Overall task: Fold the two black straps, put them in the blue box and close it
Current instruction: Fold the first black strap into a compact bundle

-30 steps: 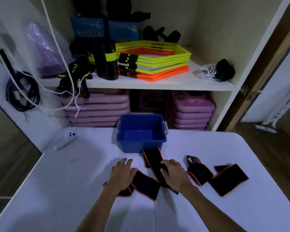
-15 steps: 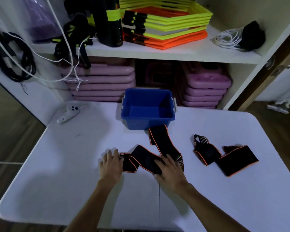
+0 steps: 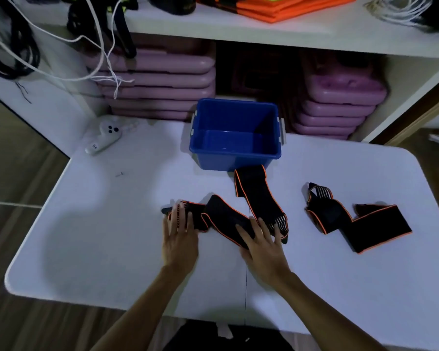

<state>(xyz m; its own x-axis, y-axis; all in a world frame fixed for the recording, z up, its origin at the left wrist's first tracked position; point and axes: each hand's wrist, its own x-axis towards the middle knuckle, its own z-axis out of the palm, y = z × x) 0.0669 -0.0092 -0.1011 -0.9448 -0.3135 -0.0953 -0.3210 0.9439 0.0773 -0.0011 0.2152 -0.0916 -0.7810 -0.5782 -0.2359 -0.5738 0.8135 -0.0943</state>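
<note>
my left hand (image 3: 179, 236) lies flat, fingers spread, pressing the left end of the near black strap (image 3: 226, 219) onto the white table (image 3: 107, 236); it grips nothing. my right hand (image 3: 262, 245) also lies flat and open, fingers fanned over the bend where this strap turns. from that bend one length runs left in a low wave to my left hand, and the other length runs away from me, its far end touching the front wall of the blue box (image 3: 235, 134). a striped patch shows beside my right fingertips. the edging of the strap is orange.

the second black strap (image 3: 352, 219) lies to the right, apart from both hands and from the first strap, loosely zigzagged, with a striped end toward the box and a broad flat end toward the right edge of the table.

the blue box stands open at the far middle of the table, nothing visible inside it; pale clips show on its two short sides. i cannot see a lid.

a white controller (image 3: 104, 138) rests near the far left corner of the table. behind the table, a white shelf (image 3: 276, 34) carries orange flat pieces (image 3: 284, 8) and white cord (image 3: 395, 8); beneath it are stacks of purple cases (image 3: 160, 82). white cords (image 3: 96, 59) hang at the left.
</note>
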